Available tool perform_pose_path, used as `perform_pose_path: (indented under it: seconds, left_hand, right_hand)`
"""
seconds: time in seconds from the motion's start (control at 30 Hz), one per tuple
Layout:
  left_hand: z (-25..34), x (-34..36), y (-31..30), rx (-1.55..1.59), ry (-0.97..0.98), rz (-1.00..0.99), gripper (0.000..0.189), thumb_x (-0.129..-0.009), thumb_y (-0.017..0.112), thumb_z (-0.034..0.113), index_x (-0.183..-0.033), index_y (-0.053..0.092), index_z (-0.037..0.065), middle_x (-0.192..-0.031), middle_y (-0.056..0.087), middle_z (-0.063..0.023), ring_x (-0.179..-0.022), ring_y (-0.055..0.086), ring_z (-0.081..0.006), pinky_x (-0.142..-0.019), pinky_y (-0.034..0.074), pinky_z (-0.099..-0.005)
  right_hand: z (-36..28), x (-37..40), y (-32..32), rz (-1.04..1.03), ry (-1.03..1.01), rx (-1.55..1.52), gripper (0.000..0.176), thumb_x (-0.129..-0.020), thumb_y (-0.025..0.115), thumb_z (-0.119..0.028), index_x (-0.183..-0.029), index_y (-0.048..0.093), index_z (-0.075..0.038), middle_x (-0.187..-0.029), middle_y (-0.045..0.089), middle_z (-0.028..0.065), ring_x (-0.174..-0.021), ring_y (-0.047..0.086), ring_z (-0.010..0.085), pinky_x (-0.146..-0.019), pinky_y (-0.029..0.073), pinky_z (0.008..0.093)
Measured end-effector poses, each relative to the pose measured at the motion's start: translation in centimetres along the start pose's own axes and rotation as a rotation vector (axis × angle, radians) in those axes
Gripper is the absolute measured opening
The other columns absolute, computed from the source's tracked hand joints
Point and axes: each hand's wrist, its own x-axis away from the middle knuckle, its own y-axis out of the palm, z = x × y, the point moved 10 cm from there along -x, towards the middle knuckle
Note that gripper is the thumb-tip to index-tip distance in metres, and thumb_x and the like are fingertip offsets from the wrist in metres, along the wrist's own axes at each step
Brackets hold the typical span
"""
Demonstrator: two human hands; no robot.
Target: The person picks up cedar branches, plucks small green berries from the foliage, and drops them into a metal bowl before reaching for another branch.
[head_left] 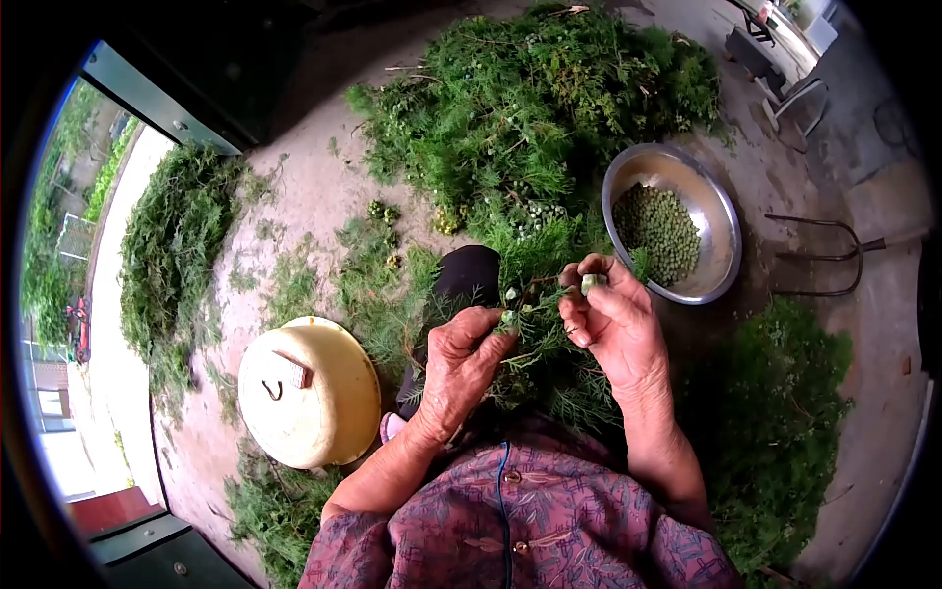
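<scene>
My left hand (461, 361) is closed on a green evergreen sprig (538, 329), with a small pale green cone (508, 318) at its fingertips. Between the thumb and fingers of my right hand (628, 324) is another green cone (593, 283), held just to the right of the sprig. Both hands are over my lap, where more feathery greenery lies. Beyond my right hand stands a steel bowl (728, 245), partly filled with small round green cones (659, 231).
A large heap of cut branches (520, 108) lies ahead, with more greenery at left (177, 255) and right (775, 422). A cream basin (324, 393) sits upside down on my left. A metal fork head (834, 257) lies beyond the bowl. An open doorway is at far left.
</scene>
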Motion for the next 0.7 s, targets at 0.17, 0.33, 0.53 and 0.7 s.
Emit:
perform_pose_path:
  seconds: [0.17,0.33,0.53,0.7]
  left_hand:
    - [2.0,-0.1,0.0,-0.280,0.241,0.030,0.017,-0.073,0.064,0.001,-0.090,0.062,-0.002,-0.073,0.059,-0.0098,-0.067,0.055,-0.0198,-0.063,0.044,-0.0285]
    - [3.6,0.1,0.8,-0.435,0.355,0.041,0.021,-0.067,0.067,0.002,-0.087,0.063,0.000,-0.072,0.059,-0.0107,-0.065,0.055,-0.0264,-0.062,0.045,-0.0332]
    - [2.0,-0.4,0.7,-0.214,0.180,-0.017,0.015,-0.069,0.068,0.004,-0.083,0.064,0.000,-0.072,0.061,-0.0101,-0.067,0.056,-0.0227,-0.062,0.044,-0.0300]
    - [-1.7,0.3,0.4,0.322,-0.217,-0.019,0.011,-0.080,0.063,0.007,-0.089,0.063,0.001,-0.074,0.060,-0.0012,-0.071,0.055,-0.0100,-0.062,0.043,-0.0239]
  right_hand:
    - [0.7,0.1,1.0,-0.128,0.039,0.187,0.013,-0.082,0.061,-0.010,-0.090,0.056,-0.002,-0.078,0.054,0.0012,-0.060,0.049,0.0090,-0.048,0.039,0.0212]
    - [-0.8,1.7,6.2,-0.254,-0.546,1.264,0.031,-0.066,0.073,-0.009,-0.094,0.061,-0.002,-0.072,0.050,0.0090,-0.063,0.051,0.0214,-0.057,0.043,0.0298]
    - [-0.7,1.3,4.7,-0.130,-0.596,1.035,0.012,-0.072,0.068,-0.004,-0.082,0.061,0.000,-0.069,0.054,0.0076,-0.060,0.054,0.0172,-0.053,0.043,0.0282]
    - [2.0,-0.7,-1.0,0.040,0.006,0.007,0.009,-0.084,0.060,-0.012,-0.088,0.057,-0.006,-0.073,0.056,0.0005,-0.063,0.055,0.0079,-0.047,0.038,0.0179]
